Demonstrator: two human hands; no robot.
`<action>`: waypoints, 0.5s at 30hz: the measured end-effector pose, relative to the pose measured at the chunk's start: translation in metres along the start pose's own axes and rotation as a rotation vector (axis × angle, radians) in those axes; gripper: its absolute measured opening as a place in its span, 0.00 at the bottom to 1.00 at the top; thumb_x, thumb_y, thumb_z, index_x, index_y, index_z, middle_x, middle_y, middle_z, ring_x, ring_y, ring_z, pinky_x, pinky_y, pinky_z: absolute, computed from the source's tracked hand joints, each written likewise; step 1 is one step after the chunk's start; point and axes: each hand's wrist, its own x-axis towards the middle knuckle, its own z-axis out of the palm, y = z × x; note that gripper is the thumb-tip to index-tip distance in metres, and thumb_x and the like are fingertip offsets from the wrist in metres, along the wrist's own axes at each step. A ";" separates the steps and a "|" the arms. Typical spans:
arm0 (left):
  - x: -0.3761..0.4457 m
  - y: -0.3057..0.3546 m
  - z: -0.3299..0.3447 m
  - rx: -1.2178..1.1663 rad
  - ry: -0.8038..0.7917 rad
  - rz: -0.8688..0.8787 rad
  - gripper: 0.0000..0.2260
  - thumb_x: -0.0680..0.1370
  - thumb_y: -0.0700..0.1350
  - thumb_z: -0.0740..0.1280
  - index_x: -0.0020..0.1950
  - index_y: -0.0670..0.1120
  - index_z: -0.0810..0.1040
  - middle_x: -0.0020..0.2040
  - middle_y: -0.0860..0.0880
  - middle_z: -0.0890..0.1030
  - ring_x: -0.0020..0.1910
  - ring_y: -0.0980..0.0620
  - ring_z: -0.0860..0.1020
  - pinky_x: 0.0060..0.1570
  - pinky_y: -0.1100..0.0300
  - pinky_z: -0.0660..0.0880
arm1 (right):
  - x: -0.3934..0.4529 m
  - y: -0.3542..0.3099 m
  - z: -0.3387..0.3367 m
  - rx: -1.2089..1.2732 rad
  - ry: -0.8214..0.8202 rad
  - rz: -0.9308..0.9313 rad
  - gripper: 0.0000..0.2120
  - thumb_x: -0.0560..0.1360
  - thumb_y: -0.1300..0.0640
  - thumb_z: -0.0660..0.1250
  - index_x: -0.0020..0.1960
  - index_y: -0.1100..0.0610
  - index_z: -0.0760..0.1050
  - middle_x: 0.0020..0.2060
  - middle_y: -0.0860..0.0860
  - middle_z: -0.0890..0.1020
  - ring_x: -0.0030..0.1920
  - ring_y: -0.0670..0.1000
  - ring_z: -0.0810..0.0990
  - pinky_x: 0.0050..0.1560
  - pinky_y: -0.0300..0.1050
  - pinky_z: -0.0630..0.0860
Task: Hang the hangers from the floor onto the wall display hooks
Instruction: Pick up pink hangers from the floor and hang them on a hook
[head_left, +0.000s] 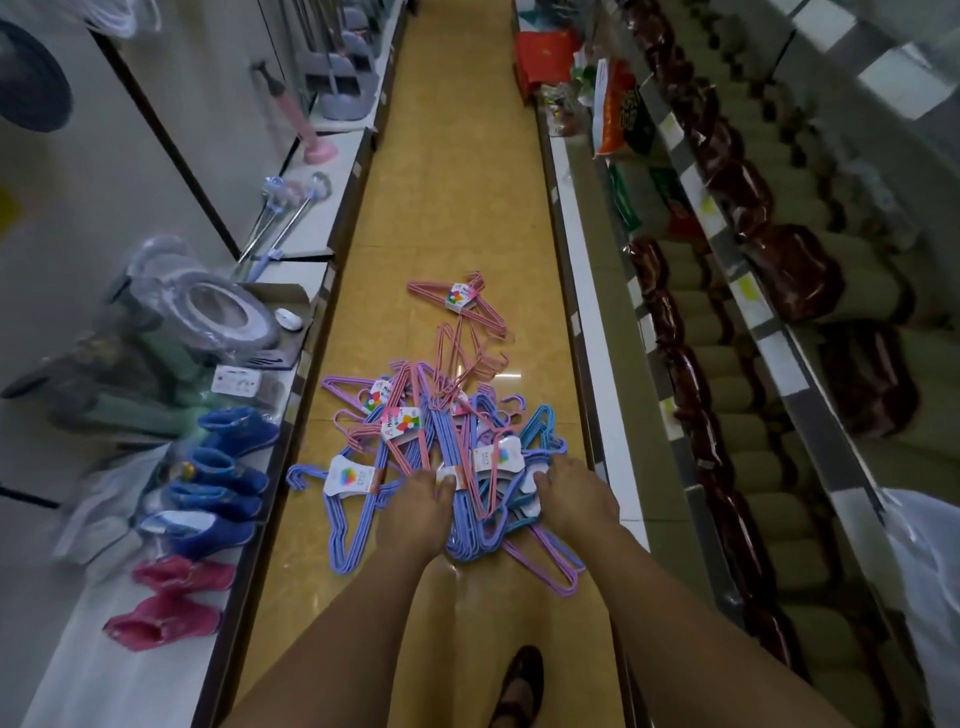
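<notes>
A tangled pile of hangers (441, 447) in blue, purple and pink lies on the yellow floor (457, 182) of a narrow shop aisle, directly ahead of the person. Most hangers are bundled in sets with white card labels (349, 475). One separate pink bundle (460, 301) lies on the floor beyond the pile, apart from it.

Both hands reach down into the near edge of the pile. The left hand (415, 514) rests on a blue bundle at the pile's centre, fingers curled down onto the wires; whether they have closed around the bundle cannot be told. The right hand (574, 501) is set on the pile's right side, fingers bent over a blue bundle beside a label; its grip cannot be told either. The hands are near each other, with a blue and pink bundle between them.

Low shelves line both sides of the aisle. Blue boots (228, 467) and pink boots (171, 603) stand on the left shelf (104, 686).
</notes>
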 end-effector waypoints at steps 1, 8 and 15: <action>0.011 0.002 0.008 -0.003 -0.001 -0.001 0.18 0.83 0.54 0.54 0.57 0.42 0.74 0.54 0.42 0.76 0.53 0.42 0.75 0.53 0.49 0.73 | 0.014 0.004 0.004 -0.008 -0.012 0.004 0.16 0.82 0.52 0.53 0.63 0.57 0.72 0.58 0.56 0.78 0.57 0.57 0.77 0.53 0.47 0.73; 0.089 -0.016 0.077 0.006 -0.091 -0.030 0.21 0.83 0.54 0.52 0.68 0.43 0.70 0.66 0.43 0.74 0.63 0.44 0.73 0.61 0.50 0.71 | 0.099 0.025 0.058 -0.029 -0.113 0.006 0.19 0.82 0.47 0.52 0.66 0.56 0.70 0.61 0.56 0.76 0.61 0.57 0.74 0.61 0.52 0.72; 0.181 -0.065 0.168 0.022 -0.149 -0.048 0.21 0.83 0.53 0.52 0.70 0.43 0.68 0.67 0.43 0.72 0.64 0.44 0.72 0.58 0.54 0.69 | 0.196 0.049 0.157 -0.062 -0.175 0.012 0.18 0.82 0.48 0.52 0.67 0.57 0.67 0.63 0.57 0.74 0.63 0.59 0.73 0.60 0.51 0.71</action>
